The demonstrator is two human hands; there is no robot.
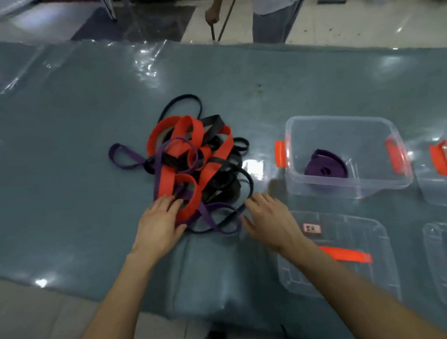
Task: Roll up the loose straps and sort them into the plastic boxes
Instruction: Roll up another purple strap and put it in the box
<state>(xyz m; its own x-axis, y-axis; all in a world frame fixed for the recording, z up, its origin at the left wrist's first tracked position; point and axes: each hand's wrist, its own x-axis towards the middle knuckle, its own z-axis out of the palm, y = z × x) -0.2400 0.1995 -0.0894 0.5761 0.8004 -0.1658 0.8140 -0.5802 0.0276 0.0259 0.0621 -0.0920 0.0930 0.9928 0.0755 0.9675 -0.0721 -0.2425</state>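
Both arms reach forward side by side over the near edge of the table (pixel 70 153), palms down. The left hand (pixel 160 222) lies flat on the near end of the tangle of straps (pixel 190 161), with its fingers straight and spread across an orange strap (pixel 190 206). It's pressing on it rather than grabbing anything. The thumb sticks out toward a purple strap (pixel 207 215) that loops off the front of the pile.

The right hand (pixel 271 219) is just beside the pile on the other side. Its fingers are loose and slightly fanned, with the tips right at a thin black strap (pixel 250 183). Honestly can't tell whether they actually touch it, but nothing is gripped.

The pile itself is a mess of orange, black and purple loops sitting mid-table, still unrolled. To its right is a clear plastic box (pixel 373 129) with orange latches (pixel 280 153), and one rolled purple strap (pixel 325 167) lies on its floor. A second box (pixel 444 196) is just beside that at the frame edge. Two clear lids (pixel 357 287) lie flat in front of the boxes, and the right forearm crosses over the corner of the nearer one.
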